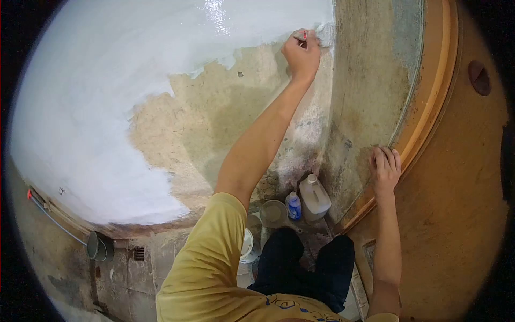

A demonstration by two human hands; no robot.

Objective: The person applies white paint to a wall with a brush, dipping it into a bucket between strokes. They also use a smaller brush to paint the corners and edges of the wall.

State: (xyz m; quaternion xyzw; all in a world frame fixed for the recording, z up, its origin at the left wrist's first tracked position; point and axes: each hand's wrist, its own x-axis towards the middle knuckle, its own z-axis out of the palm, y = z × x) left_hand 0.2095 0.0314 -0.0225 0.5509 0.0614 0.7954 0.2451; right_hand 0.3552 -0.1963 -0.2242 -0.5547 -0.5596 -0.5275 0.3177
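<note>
My left hand (302,58) is closed around a paintbrush (305,35), of which a bit of red shows between the fingers. Its bristle end points right, into the corner, and touches wet white paint on the wall (96,134). Below that hand the wall is bare, stained plaster (230,107). My right hand (385,169) is lower and to the right, its fingers bent over the edge where the grey side wall (365,91) meets the orange-brown door frame (424,129).
At the corner's foot stand a translucent jug (315,199), a blue bottle (293,206) and a round grey container (274,213). A white bucket (247,244) is by my legs. Lower left are a dark bucket (100,247) and a floor drain (139,253). A brown door (445,231) fills the right.
</note>
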